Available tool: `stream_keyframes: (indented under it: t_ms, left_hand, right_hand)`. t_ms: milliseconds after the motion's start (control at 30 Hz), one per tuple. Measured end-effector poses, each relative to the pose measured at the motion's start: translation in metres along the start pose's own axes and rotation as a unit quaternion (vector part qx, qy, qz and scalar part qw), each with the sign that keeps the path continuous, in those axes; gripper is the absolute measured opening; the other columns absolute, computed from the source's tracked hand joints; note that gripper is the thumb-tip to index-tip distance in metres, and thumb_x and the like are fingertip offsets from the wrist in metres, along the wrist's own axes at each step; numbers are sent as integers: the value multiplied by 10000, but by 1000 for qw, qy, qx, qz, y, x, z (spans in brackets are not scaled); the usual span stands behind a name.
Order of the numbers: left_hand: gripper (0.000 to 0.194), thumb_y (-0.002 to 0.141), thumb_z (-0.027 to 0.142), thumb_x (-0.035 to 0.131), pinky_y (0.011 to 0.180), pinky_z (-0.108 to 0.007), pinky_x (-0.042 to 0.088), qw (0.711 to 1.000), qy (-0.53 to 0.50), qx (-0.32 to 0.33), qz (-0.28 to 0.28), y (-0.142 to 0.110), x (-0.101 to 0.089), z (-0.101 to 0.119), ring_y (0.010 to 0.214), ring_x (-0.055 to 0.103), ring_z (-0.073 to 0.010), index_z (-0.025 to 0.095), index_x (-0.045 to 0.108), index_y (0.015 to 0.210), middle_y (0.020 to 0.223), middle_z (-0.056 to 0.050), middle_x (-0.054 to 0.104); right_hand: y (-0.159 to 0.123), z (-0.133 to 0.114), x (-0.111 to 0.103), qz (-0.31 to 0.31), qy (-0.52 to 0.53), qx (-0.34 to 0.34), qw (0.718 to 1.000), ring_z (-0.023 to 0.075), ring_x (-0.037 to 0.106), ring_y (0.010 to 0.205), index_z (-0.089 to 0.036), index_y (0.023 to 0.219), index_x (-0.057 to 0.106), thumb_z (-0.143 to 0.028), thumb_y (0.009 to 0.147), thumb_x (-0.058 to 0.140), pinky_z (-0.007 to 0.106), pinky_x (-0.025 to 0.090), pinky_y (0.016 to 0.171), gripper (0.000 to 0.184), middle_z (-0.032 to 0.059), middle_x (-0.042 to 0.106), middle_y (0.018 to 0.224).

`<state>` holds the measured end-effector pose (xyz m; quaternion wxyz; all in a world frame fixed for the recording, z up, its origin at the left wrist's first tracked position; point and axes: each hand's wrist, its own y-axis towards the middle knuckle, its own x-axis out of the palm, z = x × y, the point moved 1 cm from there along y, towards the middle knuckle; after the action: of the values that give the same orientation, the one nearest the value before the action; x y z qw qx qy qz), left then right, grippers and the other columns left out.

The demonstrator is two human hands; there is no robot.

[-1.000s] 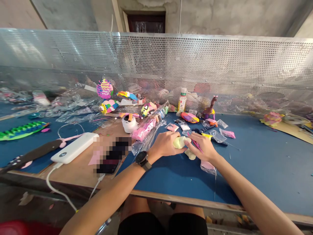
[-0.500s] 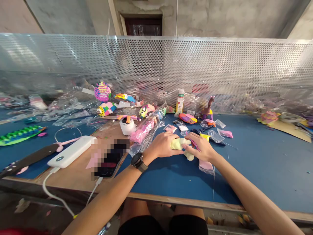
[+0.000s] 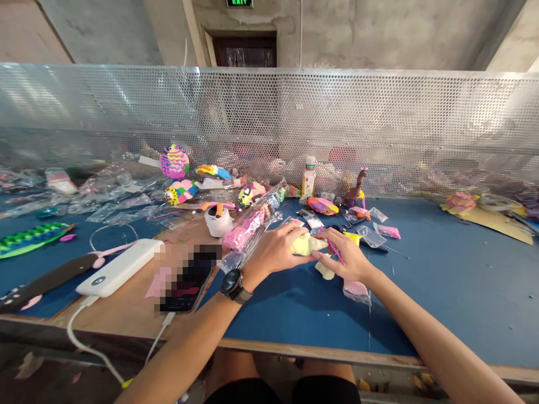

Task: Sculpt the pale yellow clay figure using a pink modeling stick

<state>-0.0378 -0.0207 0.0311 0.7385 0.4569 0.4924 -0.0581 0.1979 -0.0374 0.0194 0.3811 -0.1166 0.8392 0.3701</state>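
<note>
My left hand (image 3: 273, 250) is closed around a pale yellow lump of modelling clay (image 3: 300, 245), whose whitish end points to the right. My right hand (image 3: 350, 256) meets that whitish end with its fingertips and also holds a thin pink modelling tool (image 3: 336, 252), slanting between thumb and fingers. Below both hands, a loose cream piece of clay (image 3: 325, 269) lies on the blue tabletop (image 3: 286, 314). Under the right wrist is a clear bag of pink clay (image 3: 356, 288). The fingers hide part of the yellow lump and the tool's far end.
Behind my hands stand a glue bottle (image 3: 309, 178) and several clay figures, including a brown long-necked one (image 3: 361, 188). To the left lie a white power bank (image 3: 122, 268), a cabled phone (image 3: 189, 280) and plastic bags (image 3: 122, 191). A perforated metal screen (image 3: 379, 123) closes the back.
The view has tilted up slightly, bringing an exit sign in at the top. My right fingertips have shifted a little along the whitish end; both hands keep their holds.
</note>
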Motion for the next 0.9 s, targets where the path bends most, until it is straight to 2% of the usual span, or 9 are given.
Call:
stream_keyframes:
  t_ms: [100, 267, 400, 533, 733, 833, 900]
  left_hand:
    - [576, 912, 631, 756, 866, -356, 656, 998, 29, 29, 40, 0, -1, 3, 1130, 758, -251, 230, 656, 1314, 1307, -79, 744]
    - [502, 955, 543, 744, 891, -371, 661, 996, 48, 52, 58, 0, 1, 5, 1132, 749, -248, 226, 632, 1328, 1279, -85, 746]
    - [473, 968, 504, 734, 912, -382, 660, 995, 53, 52, 64, 0, 5, 5, 1159, 736, -253, 232, 630, 1341, 1262, -89, 746]
    - [490, 934, 433, 754, 921, -407, 665, 996, 51, 37, 70, 0, 6, 6, 1156, 738, -264, 220, 624, 1357, 1264, -95, 745]
    - [538, 869, 441, 727, 981, -425, 649, 999, -24, 11, 47, -1, 0, 5, 1220, 730, -281, 218, 633, 1349, 1331, -99, 745]
    - [502, 862, 460, 689, 983, -430, 644, 998, -57, -2, 13, -1, -2, 4, 1217, 741, -289, 222, 665, 1303, 1341, -95, 753]
    - [487, 860, 470, 671, 932, -430, 651, 997, -69, -7, -19, -2, -3, 4, 1147, 768, -292, 219, 681, 1278, 1277, -88, 781]
  right_hand:
    - [-1, 2, 4, 4, 15, 19, 1000, 233, 689, 853, -229, 1218, 656, -477, 1022, 653, 368, 575, 742, 317, 86, 697, 1064]
    - [-1, 2, 3, 15, 11, 26, 999, 241, 694, 860, -229, 1210, 657, -483, 1005, 676, 376, 584, 744, 328, 91, 710, 1069]
    - [0, -2, -2, 34, -13, 18, 999, 243, 706, 877, -233, 1179, 664, -483, 997, 685, 369, 572, 756, 310, 90, 721, 1076]
    - [0, -6, -2, 53, -54, 8, 997, 224, 701, 800, -222, 1154, 656, -464, 996, 682, 355, 544, 712, 290, 78, 715, 1035]
    - [-1, -12, -3, 60, -52, -25, 996, 200, 680, 768, -236, 1267, 637, -440, 994, 702, 346, 548, 712, 347, 77, 707, 1080]
    - [-1, -12, -4, 64, -29, -37, 997, 195, 665, 748, -243, 1234, 656, -433, 1008, 697, 347, 550, 710, 298, 69, 704, 1033]
    - [-1, -11, -3, 58, -17, -48, 997, 190, 652, 724, -243, 1190, 672, -420, 1019, 685, 344, 541, 687, 247, 61, 694, 985]
